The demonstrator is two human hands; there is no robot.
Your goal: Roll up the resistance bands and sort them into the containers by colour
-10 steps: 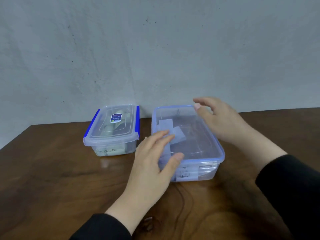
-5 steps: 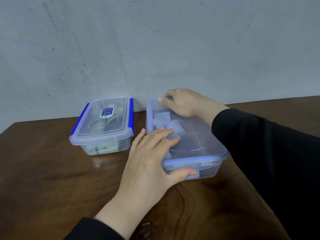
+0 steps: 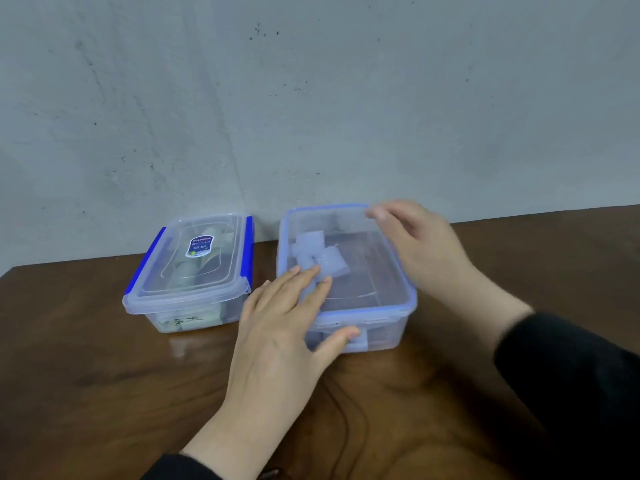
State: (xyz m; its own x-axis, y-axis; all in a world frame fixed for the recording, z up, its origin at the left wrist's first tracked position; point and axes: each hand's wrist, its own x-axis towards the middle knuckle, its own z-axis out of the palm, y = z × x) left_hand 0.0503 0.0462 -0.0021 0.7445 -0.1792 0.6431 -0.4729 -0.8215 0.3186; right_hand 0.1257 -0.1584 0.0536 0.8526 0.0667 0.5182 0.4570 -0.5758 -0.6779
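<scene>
Two clear plastic containers with blue-trimmed lids stand on the wooden table. The left container (image 3: 188,282) is lidded, with pale greenish rolled bands inside. The right container (image 3: 367,299) holds light blue rolled bands (image 3: 320,252) under its clear lid. My left hand (image 3: 287,313) lies flat on the near left part of that lid, fingers straight, thumb against the front wall. My right hand (image 3: 426,244) hovers over the lid's far right side with fingers loosely spread; it is blurred, and contact with the lid is unclear.
A grey wall rises directly behind both containers. The brown table (image 3: 86,375) extends to the left and towards me. A thin dark line, perhaps a cord or wood grain (image 3: 346,427), runs across the table between my forearms.
My right hand has drawn back from the lid's far left corner to its far right side. My left hand stays pressed on the lid's near left part.
</scene>
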